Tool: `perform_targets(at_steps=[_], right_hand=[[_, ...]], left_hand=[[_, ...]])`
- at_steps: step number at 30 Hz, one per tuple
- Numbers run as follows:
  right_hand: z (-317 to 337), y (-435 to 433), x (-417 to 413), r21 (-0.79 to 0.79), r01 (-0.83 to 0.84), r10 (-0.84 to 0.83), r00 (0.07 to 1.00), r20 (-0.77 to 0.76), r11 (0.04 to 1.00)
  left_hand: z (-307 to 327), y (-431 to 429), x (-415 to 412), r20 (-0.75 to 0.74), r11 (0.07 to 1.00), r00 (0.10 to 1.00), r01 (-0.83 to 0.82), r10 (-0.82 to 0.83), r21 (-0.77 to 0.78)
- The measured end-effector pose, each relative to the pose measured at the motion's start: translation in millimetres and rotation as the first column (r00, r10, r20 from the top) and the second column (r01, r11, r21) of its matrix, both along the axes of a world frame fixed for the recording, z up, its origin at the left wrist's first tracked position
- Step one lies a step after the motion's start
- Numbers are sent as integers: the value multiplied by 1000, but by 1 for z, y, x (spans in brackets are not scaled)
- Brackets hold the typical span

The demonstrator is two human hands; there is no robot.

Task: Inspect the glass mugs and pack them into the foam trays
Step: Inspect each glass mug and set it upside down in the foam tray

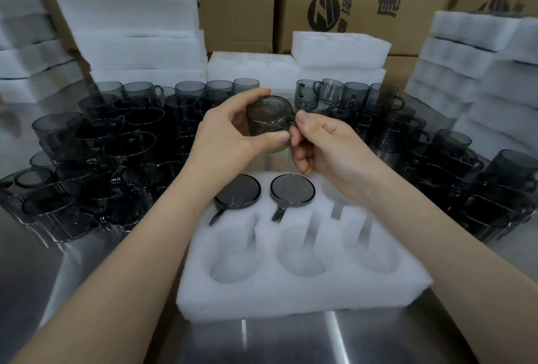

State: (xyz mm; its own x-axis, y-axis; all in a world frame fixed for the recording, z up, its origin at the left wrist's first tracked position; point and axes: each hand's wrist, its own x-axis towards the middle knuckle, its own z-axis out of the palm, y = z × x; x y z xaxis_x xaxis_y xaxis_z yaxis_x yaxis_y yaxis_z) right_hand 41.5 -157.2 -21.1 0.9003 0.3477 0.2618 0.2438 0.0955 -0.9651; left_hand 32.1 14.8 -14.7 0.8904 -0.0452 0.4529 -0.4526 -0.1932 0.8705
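While the glass mug [269,125] is held raised, base tilted towards the viewer, its body is cupped by the curled left hand [230,133] and its handle, pointing right, is pinched by the right hand [329,145]. The foam tray [291,291] lies just below. Its vacant far-right pocket [332,195], beside two packed mugs [292,190], is judged nearest the right hand.

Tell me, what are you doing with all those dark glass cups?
A person is checking one smoky grey glass mug: the left hand grips its body, the right hand pinches its handle. Below lies a white foam tray with round slots. Two grey mugs already sit in its far row; the other slots look empty. Many unpacked mugs crowd the steel table around it.
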Motion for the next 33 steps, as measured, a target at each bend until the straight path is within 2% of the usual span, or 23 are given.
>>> perform_targets(at_steps=[5, 9, 11, 15, 18, 20, 22, 24, 27, 31, 33], right_hand=[[0, -2, -2, 59, -124, 120, 990, 67, 991], [3, -1, -2, -16, -57, 59, 989, 138, 998], [3, -1, -1, -9, -35, 36, 991, 126, 999], [4, 1, -1, 11, -38, 38, 999, -1, 999], [5, 0, 1, -133, 72, -74, 997, -14, 989], [5, 0, 0, -186, 116, -116, 993, 11, 976], [4, 1, -1, -112, 110, -110, 994, 3, 988], [3, 0, -1, 45, 105, -106, 994, 20, 993], [4, -2, 2, 50, 177, -181, 976, 118, 983], [2, -2, 3, -65, 57, -56, 998, 24, 996], [4, -1, 0, -97, -15, 18, 999, 27, 995]], left_hand=[[-3, 3, -1, -115, 991, 993, 11, -27, -135], [-4, 3, -3, -152, 982, 982, 85, -111, -170], [-4, 2, -4, -144, 976, 979, 117, -144, -183], [-7, 3, -2, -79, 989, 992, 91, -101, -119], [-10, 3, 0, -31, 999, 999, 44, -44, 27], [-9, 2, 0, -9, 997, 999, 34, -33, 67], [-8, 2, -1, 7, 998, 998, 55, -56, 30], [-8, 3, -2, 18, 996, 997, 81, -81, -21], [-7, 3, -2, 24, 991, 992, 127, -127, -40], [-8, 4, -3, 50, 981, 980, 192, -191, -25], [-8, 4, -3, 58, 975, 973, 224, -223, -1]])
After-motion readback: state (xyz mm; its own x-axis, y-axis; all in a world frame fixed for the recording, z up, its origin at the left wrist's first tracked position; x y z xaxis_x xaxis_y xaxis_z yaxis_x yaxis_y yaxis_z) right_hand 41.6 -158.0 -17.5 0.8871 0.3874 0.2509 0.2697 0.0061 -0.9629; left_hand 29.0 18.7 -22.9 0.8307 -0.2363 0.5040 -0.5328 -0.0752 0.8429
